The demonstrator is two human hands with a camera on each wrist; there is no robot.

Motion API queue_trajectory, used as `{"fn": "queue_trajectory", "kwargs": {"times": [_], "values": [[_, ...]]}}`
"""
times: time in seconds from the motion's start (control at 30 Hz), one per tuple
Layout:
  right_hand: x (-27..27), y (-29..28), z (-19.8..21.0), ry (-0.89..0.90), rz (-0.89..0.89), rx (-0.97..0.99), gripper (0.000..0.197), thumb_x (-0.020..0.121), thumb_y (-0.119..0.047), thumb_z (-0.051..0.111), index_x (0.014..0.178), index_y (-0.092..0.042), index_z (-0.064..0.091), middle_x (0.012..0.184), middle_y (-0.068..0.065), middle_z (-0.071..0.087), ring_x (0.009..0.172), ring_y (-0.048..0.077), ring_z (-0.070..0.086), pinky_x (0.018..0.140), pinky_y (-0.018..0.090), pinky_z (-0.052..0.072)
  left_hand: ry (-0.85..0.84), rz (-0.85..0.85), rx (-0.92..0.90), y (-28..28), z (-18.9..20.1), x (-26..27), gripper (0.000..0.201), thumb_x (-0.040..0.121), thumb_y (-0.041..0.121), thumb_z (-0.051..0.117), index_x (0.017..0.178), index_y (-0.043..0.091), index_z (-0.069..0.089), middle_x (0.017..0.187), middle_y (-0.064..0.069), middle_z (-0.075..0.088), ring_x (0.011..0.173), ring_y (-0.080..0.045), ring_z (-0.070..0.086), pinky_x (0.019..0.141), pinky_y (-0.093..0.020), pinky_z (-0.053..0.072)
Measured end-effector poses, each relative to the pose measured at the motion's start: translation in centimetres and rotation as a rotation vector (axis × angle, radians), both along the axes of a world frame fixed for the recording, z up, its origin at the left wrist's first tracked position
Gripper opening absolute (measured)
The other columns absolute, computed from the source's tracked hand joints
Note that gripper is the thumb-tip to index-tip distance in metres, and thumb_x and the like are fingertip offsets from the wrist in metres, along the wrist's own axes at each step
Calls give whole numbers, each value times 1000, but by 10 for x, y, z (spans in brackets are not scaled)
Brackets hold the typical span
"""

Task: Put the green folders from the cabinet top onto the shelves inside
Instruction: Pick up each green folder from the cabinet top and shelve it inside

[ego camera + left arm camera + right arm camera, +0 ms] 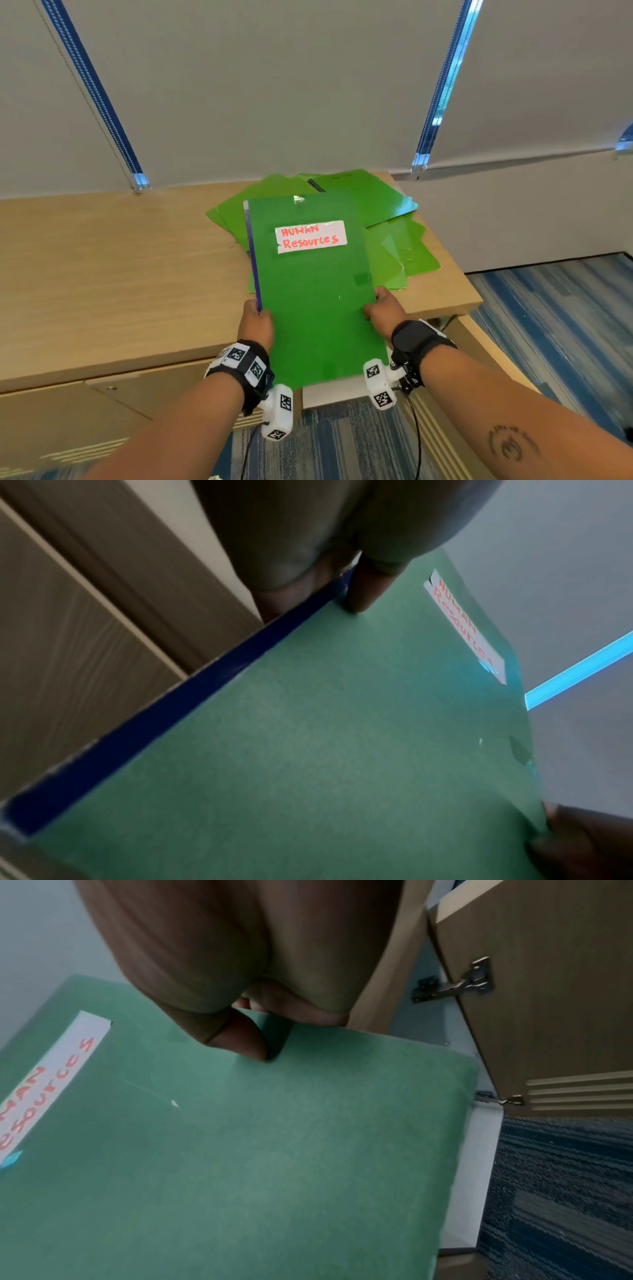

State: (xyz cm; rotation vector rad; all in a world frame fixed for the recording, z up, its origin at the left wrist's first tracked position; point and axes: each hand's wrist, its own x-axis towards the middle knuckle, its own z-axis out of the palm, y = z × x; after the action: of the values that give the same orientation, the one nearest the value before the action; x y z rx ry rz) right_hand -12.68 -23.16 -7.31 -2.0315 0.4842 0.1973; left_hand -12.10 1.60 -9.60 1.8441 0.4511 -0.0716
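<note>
I hold a green folder with a white "HUMAN Resources" label and a dark blue spine, lifted above the front of the wooden cabinet top. My left hand pinches its spine edge, thumb on the cover. My right hand pinches the opposite long edge, thumb on top and fingers underneath. Several more green folders lie fanned out on the cabinet top behind it.
An open cabinet door with metal hinges stands to the right, another door panel lower left. A white shelf edge shows under the folder. Blue striped carpet covers the floor; grey blinds hang behind.
</note>
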Motion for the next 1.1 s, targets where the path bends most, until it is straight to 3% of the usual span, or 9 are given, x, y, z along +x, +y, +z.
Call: {"fn": "queue_trajectory", "kwargs": {"times": [0.2, 0.37, 0.43, 0.53, 0.63, 0.83, 0.93, 1.03, 1.1], "values": [[-53, -28, -18, 41, -7, 68, 30, 83, 1, 52, 109, -14, 54, 88, 7, 65, 67, 20, 57, 56, 26, 47, -29, -144, -6, -21, -15, -46, 20, 91, 1, 39, 108, 5, 50, 96, -10, 58, 85, -23, 53, 70, -30, 40], [-102, -52, -51, 124, -30, 81, 43, 84, 6, 49, 120, -16, 57, 86, 2, 66, 63, 13, 56, 52, 19, 46, 56, -412, -35, -34, -60, -93, 41, 94, 1, 45, 131, 17, 48, 124, 5, 59, 111, -15, 57, 99, -32, 44], [-117, -66, -70, 171, -50, 95, 42, 85, 7, 49, 120, -14, 57, 97, 8, 69, 68, 17, 61, 59, 24, 51, 135, -517, -18, -43, -79, -108, 42, 97, 6, 45, 136, 22, 42, 129, 7, 54, 115, -12, 54, 104, -34, 41], [-137, -87, -105, 236, -67, 92, 39, 87, 3, 51, 121, -15, 57, 112, 13, 69, 94, 31, 67, 82, 41, 56, 250, -607, 93, -58, -115, -120, 40, 98, 11, 42, 136, 23, 38, 130, -1, 56, 111, -21, 57, 101, -42, 47], [-150, -106, -140, 284, -111, 104, 35, 89, 3, 52, 121, -9, 57, 113, 12, 68, 87, 25, 65, 70, 30, 53, 324, -666, 169, -75, -153, -122, 33, 98, 14, 42, 130, 19, 39, 122, -7, 60, 100, -27, 62, 91, -43, 52], [-146, -134, -212, 372, -117, 38, 23, 87, -3, 57, 109, -6, 63, 106, 16, 70, 89, 29, 66, 87, 44, 53, 352, -660, 258, -107, -224, -113, 24, 98, 15, 42, 122, 17, 44, 111, -10, 62, 92, -27, 61, 84, -37, 52], [-140, -139, -244, 406, -101, 24, 24, 86, 0, 56, 109, -5, 63, 108, 18, 69, 87, 29, 64, 86, 42, 53, 375, -678, 278, -112, -262, -111, 29, 97, 16, 42, 125, 20, 46, 123, -7, 61, 103, -24, 60, 95, -38, 49], [-134, -142, -273, 414, -40, 44, 38, 86, 6, 54, 121, -9, 59, 109, 9, 66, 88, 21, 59, 68, 22, 50, 417, -679, 323, -114, -292, -107, 32, 97, 16, 41, 130, 18, 43, 125, -7, 59, 109, -27, 58, 96, -34, 45], [-128, -143, -292, 429, -22, 53, 42, 86, 6, 53, 124, -9, 56, 109, 9, 65, 89, 21, 59, 65, 19, 45, 442, -667, 355, -116, -306, -99, 32, 97, 16, 41, 129, 16, 43, 124, -9, 60, 110, -28, 58, 96, -34, 46]]}}
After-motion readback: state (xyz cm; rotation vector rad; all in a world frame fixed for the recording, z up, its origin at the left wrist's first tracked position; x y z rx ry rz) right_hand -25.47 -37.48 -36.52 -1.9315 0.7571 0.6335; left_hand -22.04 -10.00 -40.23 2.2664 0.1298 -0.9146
